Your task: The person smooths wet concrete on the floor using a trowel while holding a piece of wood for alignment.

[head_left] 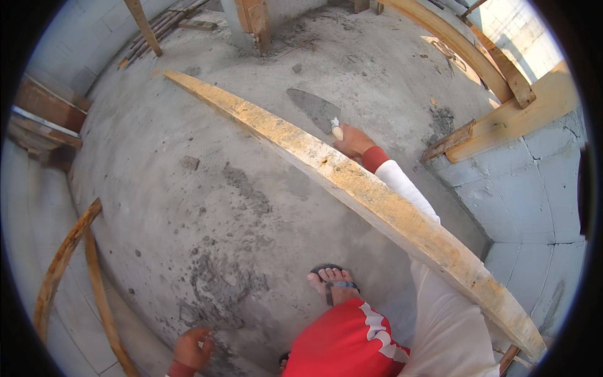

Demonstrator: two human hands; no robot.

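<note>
My right hand (pixel 355 142) is closed round the pale handle of a pointed masonry trowel (pixel 312 108). Its grey blade points to the upper left, over the concrete floor (pixel 282 81). A long wooden beam (pixel 314 157) crosses diagonally above my right forearm and hides part of the sleeve; the hand and trowel are on its far side. At the lower left, my left hand (pixel 192 349) has loosely curled fingers, with thumb and forefinger apart and nothing visible held. Rough, crumbly mortar (pixel 226 279) lies on the floor beside it.
My sandalled foot (pixel 334 280) stands on the floor below the beam. Leaning wooden poles (pixel 59 267) are at the left. A pale block wall (pixel 515 188) with timber on it bounds the right side. A post (pixel 253 25) rises at the back, near stacked poles (pixel 157 31).
</note>
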